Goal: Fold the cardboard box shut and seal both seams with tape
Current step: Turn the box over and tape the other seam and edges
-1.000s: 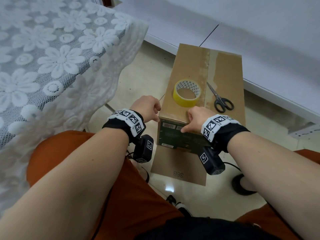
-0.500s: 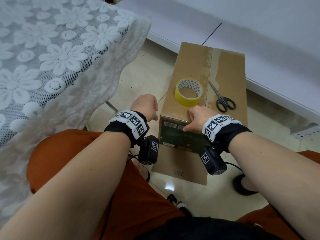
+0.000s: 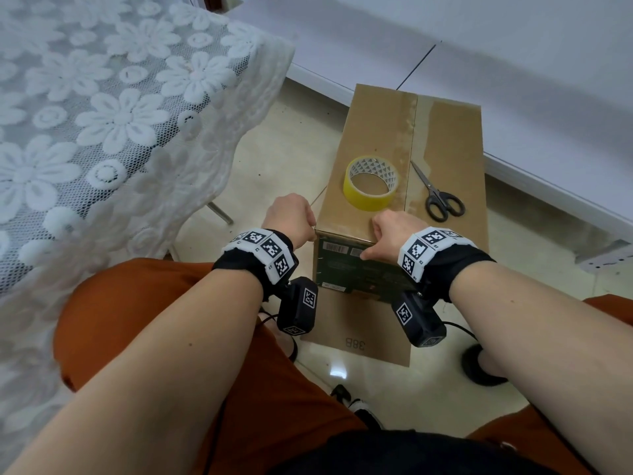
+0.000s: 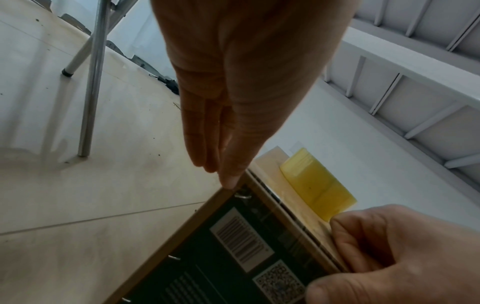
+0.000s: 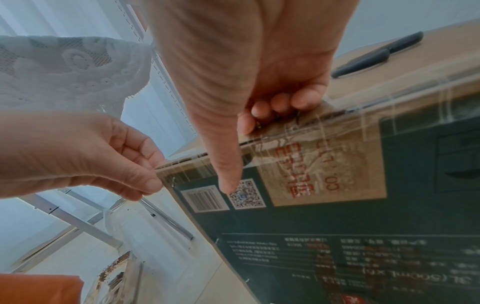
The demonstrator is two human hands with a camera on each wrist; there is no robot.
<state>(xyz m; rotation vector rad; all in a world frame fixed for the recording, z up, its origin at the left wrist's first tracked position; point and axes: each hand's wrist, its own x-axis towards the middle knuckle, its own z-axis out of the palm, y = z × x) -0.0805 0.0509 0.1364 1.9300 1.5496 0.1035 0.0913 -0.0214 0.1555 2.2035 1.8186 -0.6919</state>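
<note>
Right hand (image 3: 388, 231) curls over the near top edge of the cardboard box (image 3: 380, 149), probably steadying it. Left hand (image 3: 289, 217) pinches the near-left corner, maybe a tape end, can't tell. Box sits on the floor, long axis pointing away toward the wall, tape roll (image 3: 371, 183) and scissors (image 3: 440, 197) parked on top for reach.

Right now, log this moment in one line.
left hand: pinching tape at box corner | right hand: gripping near top edge | tape roll, scissors: on box

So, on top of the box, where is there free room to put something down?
The far half of the box, beyond the tape roll and scissors, is bare. The near edge is crowded: both the left hand and the right hand are there.
</note>
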